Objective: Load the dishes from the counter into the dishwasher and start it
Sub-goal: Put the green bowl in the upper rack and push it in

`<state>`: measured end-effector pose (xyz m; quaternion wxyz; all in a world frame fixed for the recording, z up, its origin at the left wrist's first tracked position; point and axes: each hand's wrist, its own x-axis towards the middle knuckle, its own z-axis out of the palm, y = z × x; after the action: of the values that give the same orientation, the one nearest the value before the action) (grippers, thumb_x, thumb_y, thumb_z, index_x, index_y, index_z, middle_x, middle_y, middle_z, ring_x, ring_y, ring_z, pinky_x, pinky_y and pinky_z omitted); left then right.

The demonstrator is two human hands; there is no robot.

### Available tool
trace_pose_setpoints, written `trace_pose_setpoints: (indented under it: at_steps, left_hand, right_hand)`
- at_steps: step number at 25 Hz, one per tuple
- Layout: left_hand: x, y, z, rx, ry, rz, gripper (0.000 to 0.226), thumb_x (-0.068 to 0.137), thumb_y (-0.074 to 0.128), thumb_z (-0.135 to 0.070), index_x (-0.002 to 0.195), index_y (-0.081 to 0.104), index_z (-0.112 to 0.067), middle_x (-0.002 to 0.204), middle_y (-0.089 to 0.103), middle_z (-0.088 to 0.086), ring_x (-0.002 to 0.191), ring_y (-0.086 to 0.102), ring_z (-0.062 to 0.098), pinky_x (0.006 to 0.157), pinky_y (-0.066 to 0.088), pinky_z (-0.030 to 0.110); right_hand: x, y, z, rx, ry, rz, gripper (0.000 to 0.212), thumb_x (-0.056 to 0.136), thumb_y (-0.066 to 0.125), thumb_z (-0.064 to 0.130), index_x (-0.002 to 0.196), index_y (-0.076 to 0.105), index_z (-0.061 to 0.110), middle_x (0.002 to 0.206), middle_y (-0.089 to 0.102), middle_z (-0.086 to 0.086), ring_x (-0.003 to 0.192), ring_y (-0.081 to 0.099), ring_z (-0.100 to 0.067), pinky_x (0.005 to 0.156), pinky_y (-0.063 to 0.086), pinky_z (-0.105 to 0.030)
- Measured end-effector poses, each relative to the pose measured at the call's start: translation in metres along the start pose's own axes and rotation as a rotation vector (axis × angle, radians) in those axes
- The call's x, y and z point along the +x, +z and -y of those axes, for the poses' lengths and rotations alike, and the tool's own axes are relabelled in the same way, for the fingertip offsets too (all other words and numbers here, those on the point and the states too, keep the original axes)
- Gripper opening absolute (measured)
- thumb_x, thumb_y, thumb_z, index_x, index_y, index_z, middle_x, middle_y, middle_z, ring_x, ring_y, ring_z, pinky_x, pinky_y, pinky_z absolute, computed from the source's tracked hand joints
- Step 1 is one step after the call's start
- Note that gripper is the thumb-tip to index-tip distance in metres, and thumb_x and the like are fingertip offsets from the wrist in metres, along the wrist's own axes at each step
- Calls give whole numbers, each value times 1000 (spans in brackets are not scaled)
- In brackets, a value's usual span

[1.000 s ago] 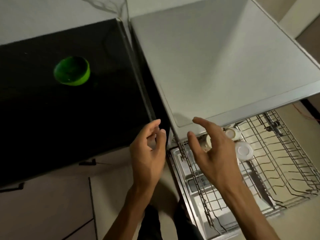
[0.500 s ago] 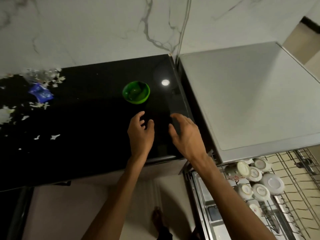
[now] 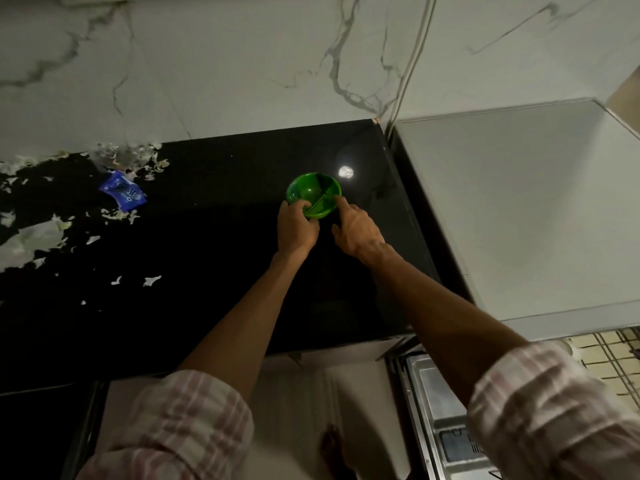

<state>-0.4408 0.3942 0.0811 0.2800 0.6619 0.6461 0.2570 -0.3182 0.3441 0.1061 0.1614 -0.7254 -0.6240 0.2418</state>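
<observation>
1. Both your hands had travelled from the front edge of the counter (image 3: 207,271) up to the green bowl (image 3: 313,194); half a second before they were short of it, and a second before that they hung over the dishwasher rack (image 3: 613,355)
2. Your left hand (image 3: 296,227) gripped the bowl's near left rim, a finger hooked over the edge into the inside. Your right hand (image 3: 356,230) lay against the right side with the forefinger stretched to the rim and the other fingers loosely curled; it touched the bowl but had not clamped on it
3. The bowl sat upright on the black counter, toward the back right, beside a round glint of reflected light (image 3: 345,172). No other dish showed on the counter, so this looked to be the last item to load before the start
4. Hard to make out: something thin and pale crossed the inside of the bowl, a scratch or a utensil, I could not tell. Whether the bowl had left the surface was unclear
5. Cut off: only a corner of the rack showed at the right edge, under the grey dishwasher top (image 3: 519,209). A blue wrapper (image 3: 123,194) and white scraps (image 3: 38,237) lay well apart to the left
</observation>
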Motion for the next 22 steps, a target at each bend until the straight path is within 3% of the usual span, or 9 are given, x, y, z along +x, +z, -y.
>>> trace_pose_setpoints:
  at_steps: [3, 7, 11, 14, 17, 19, 22]
  left_hand:
    - [4, 3, 8, -52, 40, -3, 20, 82, 75, -13, 100, 70, -7, 122, 57, 13, 108, 60, 25, 85, 49, 26]
    - [-5, 0, 7, -136, 36, -39, 23, 77, 81, -27, 91, 71, -13, 106, 66, 4, 92, 65, 17, 77, 55, 28]
    - [-30, -12, -6, -235, -76, -43, 34, 74, 79, -48, 90, 70, -19, 89, 68, -7, 80, 64, 5, 65, 49, 17]
    - [-59, -16, -14, -348, -194, -28, 38, 73, 75, -57, 85, 68, -22, 83, 69, -7, 77, 67, 8, 64, 53, 22]
    - [-93, -21, -24, -577, -302, 41, 39, 76, 75, -54, 87, 69, -17, 84, 72, 0, 80, 72, 13, 73, 61, 33]
    - [-121, -25, -33, -684, -345, 128, 38, 80, 74, -47, 94, 69, -12, 91, 73, 4, 86, 72, 14, 73, 60, 27]
    - [-165, -29, -48, -794, -379, 279, 38, 80, 72, -43, 97, 70, -9, 97, 74, 10, 89, 73, 16, 69, 57, 22]
  right_hand:
    - [11, 3, 3, -2, -3, 12, 56, 92, 55, 14, 144, 34, 16, 125, 52, -20, 114, 55, -38, 90, 47, -44]
    - [11, 3, -1, 42, -18, -10, 59, 91, 57, 14, 146, 34, 16, 129, 52, -19, 116, 54, -37, 91, 48, -44]
    - [-8, 0, -7, 139, -79, -67, 77, 87, 62, 12, 153, 22, 18, 141, 46, -17, 120, 54, -34, 95, 47, -39]
    - [-36, -5, -10, 274, -148, -115, 86, 84, 70, 14, 154, 19, 20, 152, 35, -13, 130, 48, -28, 100, 40, -26]
    - [-69, -11, -16, 353, -217, -130, 94, 80, 76, 17, 154, 19, 26, 157, 27, -8, 142, 33, -24, 112, 36, -33]
    - [-94, -16, -25, 370, -245, -132, 98, 79, 79, 22, 154, 17, 31, 160, 22, -5, 147, 24, -21, 116, 33, -40]
    - [-139, -24, -39, 380, -252, -170, 100, 77, 81, 30, 154, 16, 32, 161, 16, 1, 149, 17, -14, 116, 31, -36]
